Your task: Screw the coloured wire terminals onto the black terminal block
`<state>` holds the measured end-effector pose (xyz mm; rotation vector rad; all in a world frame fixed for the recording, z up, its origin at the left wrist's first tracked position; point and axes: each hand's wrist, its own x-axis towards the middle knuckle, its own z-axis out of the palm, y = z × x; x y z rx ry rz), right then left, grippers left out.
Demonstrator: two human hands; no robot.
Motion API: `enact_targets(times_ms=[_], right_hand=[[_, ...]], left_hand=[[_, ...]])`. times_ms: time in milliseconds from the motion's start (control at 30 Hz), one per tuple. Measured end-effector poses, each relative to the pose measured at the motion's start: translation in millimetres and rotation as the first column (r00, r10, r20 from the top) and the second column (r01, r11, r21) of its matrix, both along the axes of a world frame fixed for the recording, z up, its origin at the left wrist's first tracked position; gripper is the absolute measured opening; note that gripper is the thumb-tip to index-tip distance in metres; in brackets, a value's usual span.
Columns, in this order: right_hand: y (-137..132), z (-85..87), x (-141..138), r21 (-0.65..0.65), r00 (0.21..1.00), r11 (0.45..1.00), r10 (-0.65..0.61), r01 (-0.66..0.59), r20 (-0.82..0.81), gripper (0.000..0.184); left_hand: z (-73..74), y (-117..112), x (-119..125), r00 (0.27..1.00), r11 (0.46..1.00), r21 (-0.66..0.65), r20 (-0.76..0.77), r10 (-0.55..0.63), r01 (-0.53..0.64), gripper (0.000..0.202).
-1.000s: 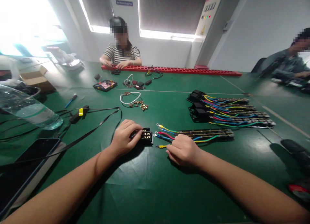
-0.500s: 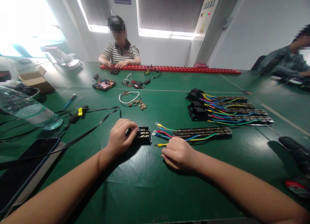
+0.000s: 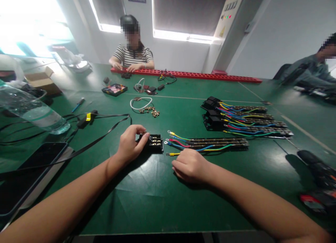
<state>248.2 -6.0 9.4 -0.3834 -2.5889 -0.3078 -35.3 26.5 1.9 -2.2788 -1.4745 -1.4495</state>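
Note:
My left hand [image 3: 130,145] is closed on a small black terminal block [image 3: 154,144] with brass screws, which rests on the green table [image 3: 157,187]. Just right of the block lies a wire harness [image 3: 210,144]: red, blue, yellow and green leads with ring lugs coming out of a dark flat strip. My right hand [image 3: 190,165] rests curled on the table in front of those leads, near the yellow lug. I cannot make out whether it holds anything.
Several finished harnesses [image 3: 244,118] lie at the right. A pile of brass parts [image 3: 151,112] and a white cable loop sit beyond the block. A water bottle [image 3: 31,111], a phone [image 3: 25,176] and black cables are left. An electric screwdriver [image 3: 317,173] lies right. Two people sit across and right.
My right hand has drawn back a little from the wire leads toward me. The left hand stays on the terminal block. The view has shifted slightly.

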Motion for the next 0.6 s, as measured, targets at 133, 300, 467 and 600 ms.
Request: enact_targets(times_ms=[133, 300, 467, 600], right_hand=[[-3.1, 0.9, -1.8, -0.001, 1.0, 1.0, 0.017, -0.017, 0.024, 0.028], [-3.2, 2.6, -2.4, -0.006, 0.999, 0.999, -0.032, 0.032, -0.014, 0.02], [-1.1, 4.7, -1.0, 0.025, 0.991, 0.996, -0.088, 0.091, -0.101, 0.016], [-0.3, 3.3, -1.6, 0.024, 0.995, 0.998, -0.063, 0.065, -0.073, 0.012]], left_hand=[[1.2, 0.3, 0.1, 1.0, 1.0, 0.012, -0.021, 0.003, -0.003, 0.012], [2.4, -0.2, 1.4, 0.999, 0.999, 0.044, -0.033, -0.003, 0.005, 0.011], [5.2, -2.6, 4.5, 0.998, 0.999, 0.041, -0.056, -0.03, 0.032, 0.01], [6.9, -5.2, 7.7, 0.996, 0.996, 0.049, -0.057, -0.074, 0.077, 0.01]])
